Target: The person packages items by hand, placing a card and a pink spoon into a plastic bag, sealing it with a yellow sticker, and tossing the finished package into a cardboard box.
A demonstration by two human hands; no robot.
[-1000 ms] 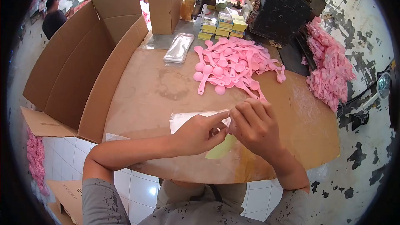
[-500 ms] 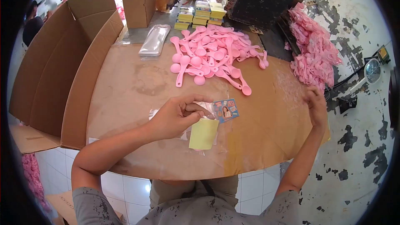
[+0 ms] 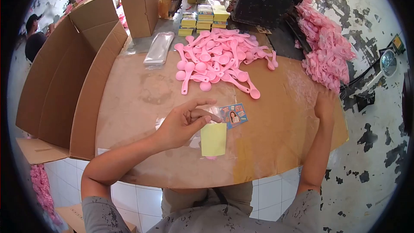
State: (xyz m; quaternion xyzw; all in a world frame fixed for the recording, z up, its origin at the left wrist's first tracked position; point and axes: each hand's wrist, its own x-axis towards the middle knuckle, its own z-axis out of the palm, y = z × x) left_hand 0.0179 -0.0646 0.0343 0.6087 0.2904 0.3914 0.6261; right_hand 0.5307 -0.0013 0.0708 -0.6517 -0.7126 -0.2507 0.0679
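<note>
Thumb and fingers of my left hand [image 3: 183,123] are closed in a pinch on the top of a clear plastic bag [image 3: 230,152]. A pale yellow card [image 3: 213,140] sits in the bag, and a bit of pink shows below the card. Just behind it lies a blue printed card [image 3: 234,115] with a picture of a person. My right hand [image 3: 325,104] is over the table's right edge, near a heap of pink items in clear wrappers [image 3: 330,56]. Its fingers point away from me and are blurred, so any grip is hidden.
A pile of pink measuring spoons [image 3: 215,58] covers the back middle. Behind are stacked cards [image 3: 205,14] and a stack of clear bags [image 3: 159,49]. An open cardboard box [image 3: 92,95] stands left, and a black box [image 3: 265,0] at the back. Another person [image 3: 35,39] is far left.
My right hand has turned from a raised, curled pose to fingers reaching away towards the wrapped pink heap. The left hand keeps its pinch; the yellow card hangs straighter. The view has shifted slightly.
</note>
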